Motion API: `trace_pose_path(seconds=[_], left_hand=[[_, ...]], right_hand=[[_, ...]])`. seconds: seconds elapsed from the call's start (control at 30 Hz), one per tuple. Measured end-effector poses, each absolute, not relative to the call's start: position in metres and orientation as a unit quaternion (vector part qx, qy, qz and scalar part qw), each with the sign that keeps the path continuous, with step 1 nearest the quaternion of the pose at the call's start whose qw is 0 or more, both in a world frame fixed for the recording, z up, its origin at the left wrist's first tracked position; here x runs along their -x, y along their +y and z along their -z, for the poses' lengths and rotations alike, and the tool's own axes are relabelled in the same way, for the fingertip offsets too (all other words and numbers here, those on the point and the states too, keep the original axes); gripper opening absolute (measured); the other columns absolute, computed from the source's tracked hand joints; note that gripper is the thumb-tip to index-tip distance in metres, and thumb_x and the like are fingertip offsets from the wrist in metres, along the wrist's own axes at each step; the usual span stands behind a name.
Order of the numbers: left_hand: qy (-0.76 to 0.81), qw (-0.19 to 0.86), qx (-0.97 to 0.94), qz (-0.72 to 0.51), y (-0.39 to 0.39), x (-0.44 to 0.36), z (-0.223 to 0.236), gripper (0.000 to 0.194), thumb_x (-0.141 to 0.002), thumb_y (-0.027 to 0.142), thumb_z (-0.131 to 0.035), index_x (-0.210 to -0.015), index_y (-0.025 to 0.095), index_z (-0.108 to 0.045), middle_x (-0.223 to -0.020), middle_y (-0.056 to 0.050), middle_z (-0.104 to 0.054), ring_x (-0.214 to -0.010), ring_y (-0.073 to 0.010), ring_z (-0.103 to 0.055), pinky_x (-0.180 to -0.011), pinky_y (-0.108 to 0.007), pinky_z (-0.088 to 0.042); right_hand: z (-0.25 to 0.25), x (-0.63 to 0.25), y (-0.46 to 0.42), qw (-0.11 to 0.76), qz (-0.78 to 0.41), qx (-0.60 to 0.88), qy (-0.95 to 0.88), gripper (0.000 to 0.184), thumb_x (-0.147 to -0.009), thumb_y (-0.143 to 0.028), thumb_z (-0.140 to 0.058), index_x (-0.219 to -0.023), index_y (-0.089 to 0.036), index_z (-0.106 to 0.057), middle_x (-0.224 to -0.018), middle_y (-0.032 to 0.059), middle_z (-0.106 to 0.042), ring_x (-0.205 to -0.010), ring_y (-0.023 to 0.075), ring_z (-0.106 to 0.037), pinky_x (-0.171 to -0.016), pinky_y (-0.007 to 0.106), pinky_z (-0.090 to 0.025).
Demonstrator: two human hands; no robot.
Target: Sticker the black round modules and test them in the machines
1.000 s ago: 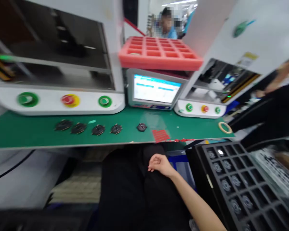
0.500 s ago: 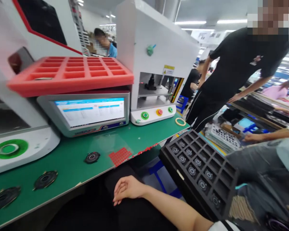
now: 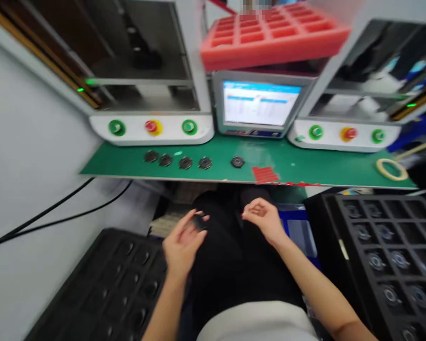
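Left hand (image 3: 182,248) is raised above the lap, fingers spread and curved around a small dark disc (image 3: 199,221). The disc sits at the fingertips, partly hidden and blurred. Right hand (image 3: 263,220) is near it, fingers curled loosely toward the palm, with nothing visible in its hold. A narrow gap separates the hands above black trousers (image 3: 234,265).

Ahead, the straight front edge of the green table (image 3: 305,163) runs across the view, well above both hands, with open space below it. Five dark discs (image 3: 185,163) lie in a row near that edge, the last set apart from the other four. Farther right lie a red grid patch (image 3: 265,174) and a roll of tape (image 3: 391,169).

A black tray (image 3: 321,227) sits below the table's right end, its pockets holding ringed metal discs (image 3: 388,296). A second black tray (image 3: 74,293) lies at lower left, its edge close to the left wrist. Behind the table stand white machines (image 3: 168,135), with a screen (image 3: 259,103) between them and a red foam tray (image 3: 273,40) above it.
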State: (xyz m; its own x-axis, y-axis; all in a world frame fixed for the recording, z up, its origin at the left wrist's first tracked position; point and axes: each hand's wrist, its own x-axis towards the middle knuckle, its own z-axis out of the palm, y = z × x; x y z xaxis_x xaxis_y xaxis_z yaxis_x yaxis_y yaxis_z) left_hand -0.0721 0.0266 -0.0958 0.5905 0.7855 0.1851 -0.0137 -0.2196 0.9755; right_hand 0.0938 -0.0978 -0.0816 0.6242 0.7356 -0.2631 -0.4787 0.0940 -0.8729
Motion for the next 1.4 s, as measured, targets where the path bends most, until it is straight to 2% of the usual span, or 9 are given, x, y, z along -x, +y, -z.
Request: trace_pose_path(seconds=[0.1,0.2,0.27,0.47,0.77,1.27,1.4], left_hand=[[0.197,0.669,-0.607,-0.382,0.002,0.076,0.082,0.053,-0.074,0.028,-0.082,-0.124,0.021,-0.065,-0.115,-0.011,-0.068,-0.095,-0.0259,-0.073,-0.081,-0.035,-0.063],[0.104,0.712,-0.585,-0.374,-0.015,0.061,0.066,0.058,-0.073,0.012,-0.08,-0.127,0.028,-0.065,-0.121,-0.01,-0.065,-0.102,-0.0256,-0.072,-0.085,-0.032,-0.062],[0.075,0.711,-0.596,-0.366,-0.02,0.058,0.057,0.061,-0.074,0.009,-0.079,-0.13,0.029,-0.063,-0.123,-0.009,-0.064,-0.105,-0.0241,-0.071,-0.086,-0.031,-0.062],[0.057,0.679,-0.643,-0.35,-0.019,0.065,0.044,0.062,-0.074,0.016,-0.081,-0.131,0.029,-0.062,-0.119,-0.009,-0.065,-0.102,-0.0198,-0.069,-0.086,-0.031,-0.062],[0.052,0.559,-0.736,-0.379,-0.012,0.064,0.037,0.064,-0.071,0.017,-0.084,-0.13,0.025,-0.063,-0.117,-0.01,-0.068,-0.098,-0.0188,-0.069,-0.083,-0.03,-0.06],[0.054,0.524,-0.765,-0.37,-0.008,0.065,0.029,0.06,-0.074,0.019,-0.082,-0.13,0.028,-0.062,-0.118,-0.008,-0.069,-0.097,-0.0159,-0.07,-0.082,-0.027,-0.06],[0.049,0.513,-0.775,-0.366,-0.006,0.066,0.028,0.059,-0.074,0.018,-0.081,-0.129,0.027,-0.063,-0.118,-0.008,-0.069,-0.098,-0.0145,-0.07,-0.084,-0.024,-0.06]], right_hand=[[0.041,-0.077,-0.106,0.746,-0.425,0.5,-0.11,0.033,-0.062,-0.02,-0.087,-0.074,-0.021,-0.055,-0.068,-0.0064,-0.067,-0.062,0.0072,-0.063,-0.066,0.021,-0.052],[0.011,-0.062,-0.114,0.754,-0.45,0.466,-0.104,0.03,-0.065,-0.014,-0.084,-0.072,-0.02,-0.056,-0.065,-0.0057,-0.067,-0.058,0.0067,-0.062,-0.062,0.019,-0.052],[0.002,-0.054,-0.118,0.753,-0.476,0.444,-0.097,0.027,-0.067,-0.012,-0.083,-0.071,-0.02,-0.057,-0.064,-0.0055,-0.067,-0.057,0.0062,-0.062,-0.061,0.018,-0.053],[-0.004,-0.046,-0.126,0.751,-0.501,0.42,-0.089,0.024,-0.069,-0.006,-0.079,-0.072,-0.02,-0.059,-0.067,-0.006,-0.069,-0.06,0.0056,-0.063,-0.061,0.016,-0.054],[-0.01,-0.045,-0.127,0.747,-0.498,0.435,-0.071,0.024,-0.07,-0.005,-0.078,-0.07,-0.02,-0.059,-0.066,-0.0065,-0.067,-0.057,0.0037,-0.061,-0.058,0.012,-0.051],[-0.01,-0.049,-0.127,0.733,-0.498,0.456,-0.083,0.027,-0.071,-0.006,-0.078,-0.068,-0.019,-0.054,-0.066,-0.0062,-0.063,-0.058,0.0034,-0.055,-0.056,0.012,-0.048],[-0.008,-0.05,-0.126,0.729,-0.52,0.44,-0.058,0.032,-0.067,-0.008,-0.082,-0.067,-0.019,-0.052,-0.063,-0.0074,-0.057,-0.056,0.004,-0.054,-0.055,0.013,-0.05]])
